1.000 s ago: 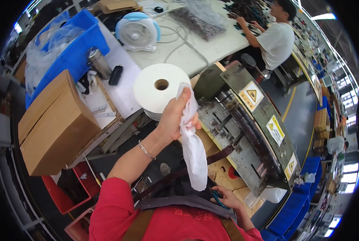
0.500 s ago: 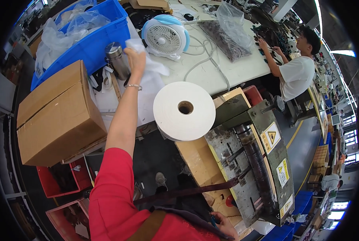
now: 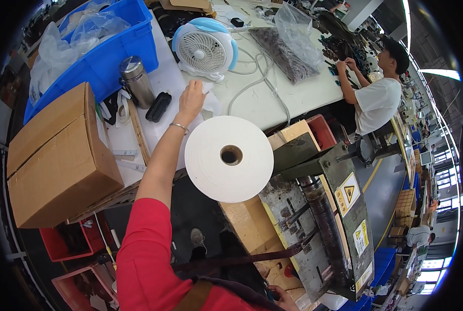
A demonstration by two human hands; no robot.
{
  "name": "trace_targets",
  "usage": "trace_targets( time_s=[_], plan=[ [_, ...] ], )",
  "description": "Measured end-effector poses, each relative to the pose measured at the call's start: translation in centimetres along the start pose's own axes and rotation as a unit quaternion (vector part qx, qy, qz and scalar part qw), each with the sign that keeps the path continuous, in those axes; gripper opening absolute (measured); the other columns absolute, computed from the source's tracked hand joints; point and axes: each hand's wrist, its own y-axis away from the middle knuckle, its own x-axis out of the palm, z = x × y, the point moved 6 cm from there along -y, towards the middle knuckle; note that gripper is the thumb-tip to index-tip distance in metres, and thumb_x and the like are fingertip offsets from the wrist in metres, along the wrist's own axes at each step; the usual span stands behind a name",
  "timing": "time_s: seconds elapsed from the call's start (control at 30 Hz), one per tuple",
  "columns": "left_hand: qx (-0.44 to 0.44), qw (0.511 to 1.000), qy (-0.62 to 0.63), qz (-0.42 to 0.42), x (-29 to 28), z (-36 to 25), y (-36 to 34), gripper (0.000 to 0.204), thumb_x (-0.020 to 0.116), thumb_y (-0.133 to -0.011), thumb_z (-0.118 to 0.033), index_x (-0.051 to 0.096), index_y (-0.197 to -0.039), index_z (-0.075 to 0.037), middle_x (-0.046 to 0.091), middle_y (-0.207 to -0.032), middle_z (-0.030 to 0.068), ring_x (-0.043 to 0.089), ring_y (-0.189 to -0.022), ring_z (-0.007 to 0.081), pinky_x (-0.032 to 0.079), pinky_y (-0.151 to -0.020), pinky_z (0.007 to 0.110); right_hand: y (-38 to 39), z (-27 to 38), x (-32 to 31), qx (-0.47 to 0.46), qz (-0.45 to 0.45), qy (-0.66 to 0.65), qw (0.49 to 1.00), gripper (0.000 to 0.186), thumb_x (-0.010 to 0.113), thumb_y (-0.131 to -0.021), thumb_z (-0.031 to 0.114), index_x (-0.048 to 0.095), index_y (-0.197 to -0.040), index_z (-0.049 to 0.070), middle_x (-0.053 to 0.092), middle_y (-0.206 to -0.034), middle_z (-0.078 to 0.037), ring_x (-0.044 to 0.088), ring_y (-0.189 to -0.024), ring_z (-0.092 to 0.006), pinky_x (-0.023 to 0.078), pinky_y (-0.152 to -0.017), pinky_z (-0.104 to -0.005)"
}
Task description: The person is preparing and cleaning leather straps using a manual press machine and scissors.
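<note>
My left hand [image 3: 192, 99] reaches forward over the worktable, its fingers closed on a crumpled thin white cloth [image 3: 210, 98]. The cloth bunches beside the hand, close to the foot of a white and blue fan [image 3: 202, 47]. To the left of the hand lie a black oblong case [image 3: 159, 107] and a steel thermos flask [image 3: 136, 83]. Just below my wrist stands a large white roll [image 3: 229, 181] with a cardboard core. At the lower edge my right hand [image 3: 284, 299] is partly cut off, its fingers bent around something too small and dark to name.
A greasy roller machine [image 3: 324, 228] with warning labels stands at the right. A cardboard box [image 3: 60, 155] and a blue crate [image 3: 143, 44] of plastic bags fill the left. Red bins [image 3: 60, 243] sit below. A co-worker [image 3: 379, 98] handles dark pieces across the table [image 3: 314, 98].
My left hand has moved right and nearer to me, drawing the white cloth along. The black case now shows beside the flask. My view has shifted slightly.
</note>
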Motion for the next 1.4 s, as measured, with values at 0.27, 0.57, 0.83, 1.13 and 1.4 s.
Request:
trace_targets(
  time_s=[0.27,0.57,0.83,1.13,1.4],
  plan=[
    [0.089,0.989,-0.111,-0.031,0.9,0.7,6.0,0.062,0.045,-0.081,-0.046,0.031,-0.128,-0.009,0.033,-0.132,0.0123,0.038,-0.115,0.0329,0.030,-0.091,0.046,0.1,3.5,1.2,0.065,0.034,0.044,0.996,0.041,0.064,-0.075,0.009,0.048,-0.112,0.003,0.054,-0.090,-0.005,0.050,-0.084,-0.0121,0.040,-0.074,-0.0231],
    [-0.107,0.908,0.395,0.095,-11.8,0.5,27.0,0.025,0.048,-0.083,-0.021,0.060,-0.087,0.001,0.063,-0.079,0.0121,0.061,-0.075,0.0224,0.047,-0.069,0.029,-2.5,3.4,3.8,0.071,0.151,0.062,0.984,0.042,0.062,-0.073,0.000,0.046,-0.111,0.005,0.051,-0.079,0.002,0.048,-0.074,-0.0059,0.037,-0.070,-0.0172],
    [-0.362,0.701,0.602,0.123,-4.7,-0.9,45.3,0.016,0.055,-0.080,-0.014,0.057,-0.073,0.001,0.056,-0.059,0.0040,0.049,-0.049,0.0065,0.040,-0.046,0.020,-4.3,3.7,5.1,0.081,0.254,0.154,0.951,0.040,0.058,-0.072,-0.006,0.046,-0.109,0.002,0.049,-0.081,0.003,0.046,-0.076,-0.0051,0.035,-0.069,-0.0160],
    [-0.450,0.782,0.025,0.431,5.6,6.0,65.3,0.023,0.052,-0.069,-0.016,0.066,-0.083,-0.004,0.061,-0.092,0.0186,0.060,-0.087,0.0307,0.047,-0.074,0.039,-4.5,3.6,5.4,0.107,0.251,0.212,0.939,0.040,0.058,-0.072,-0.006,0.046,-0.109,0.001,0.046,-0.079,0.003,0.042,-0.073,-0.0047,0.032,-0.065,-0.0148],
    [-0.652,0.689,-0.024,0.315,6.6,12.8,71.6,0.023,0.052,-0.073,-0.016,0.062,-0.091,-0.006,0.058,-0.097,0.0199,0.058,-0.087,0.0332,0.046,-0.076,0.040,-4.7,2.6,6.0,0.130,0.240,0.183,0.944,0.045,0.065,-0.069,-0.003,0.045,-0.109,0.002,0.050,-0.088,0.001,0.047,-0.081,-0.0076,0.034,-0.073,-0.0180]
  ],
)
